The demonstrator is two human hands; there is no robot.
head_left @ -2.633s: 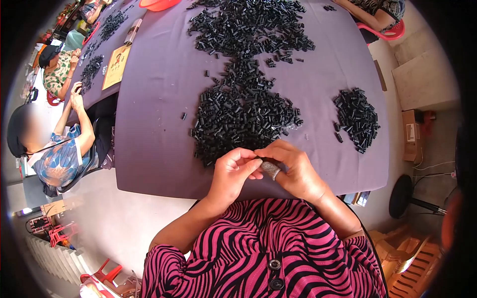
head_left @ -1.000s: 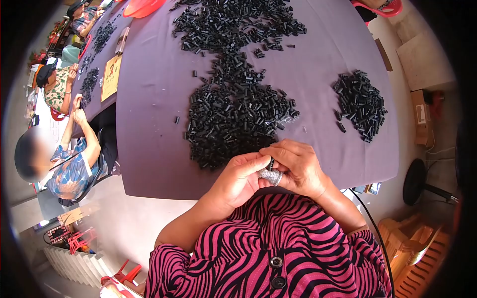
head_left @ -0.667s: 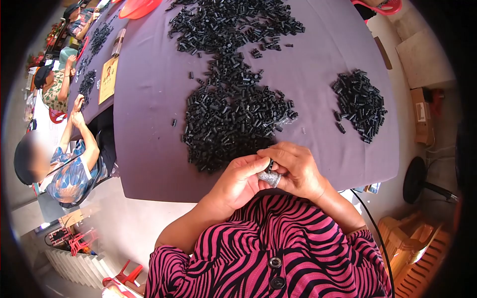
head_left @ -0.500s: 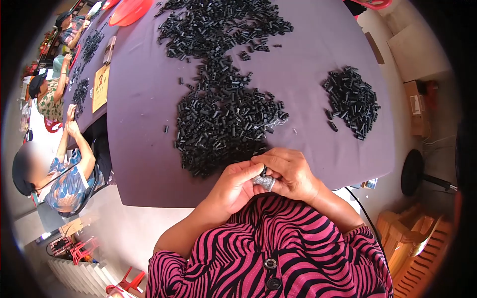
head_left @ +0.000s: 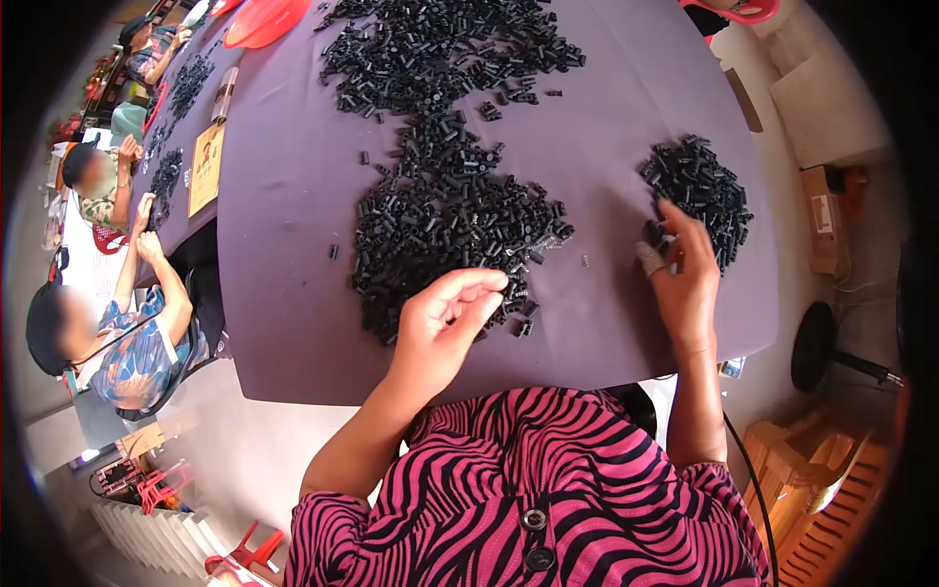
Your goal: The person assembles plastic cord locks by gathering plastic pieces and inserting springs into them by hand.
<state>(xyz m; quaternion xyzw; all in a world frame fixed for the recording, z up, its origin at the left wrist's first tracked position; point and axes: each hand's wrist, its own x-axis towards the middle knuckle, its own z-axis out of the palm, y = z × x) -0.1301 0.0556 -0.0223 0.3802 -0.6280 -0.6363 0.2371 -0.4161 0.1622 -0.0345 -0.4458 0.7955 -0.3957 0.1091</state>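
My left hand (head_left: 442, 328) is at the near edge of the large pile of small black cylindrical parts (head_left: 430, 210). Its thumb and index fingertips come together in a pinch, and whatever is between them is too small to make out. Over at the right, my right hand (head_left: 688, 284) reaches to the smaller pile of similar black parts (head_left: 719, 196). Its fingers are stretched out and the thumb, with a greyish wrap (head_left: 649, 258) on its tip, stands apart. Dark parts show between thumb and fingers, seemingly lying on the table. Small metal springs (head_left: 553, 242) lie beside the large pile.
The purple-grey tablecloth (head_left: 284, 323) covers the table. A red basin (head_left: 264, 22) stands at the far left, near a yellow printed sheet (head_left: 205, 168). Several people sit along the left, one in a blue patterned shirt (head_left: 142, 357). Wooden chairs (head_left: 812, 479) stand at right.
My hands were together at the table's near edge around a black part. Now they are apart: the right has moved to the right-hand pile, the left forward to the large pile.
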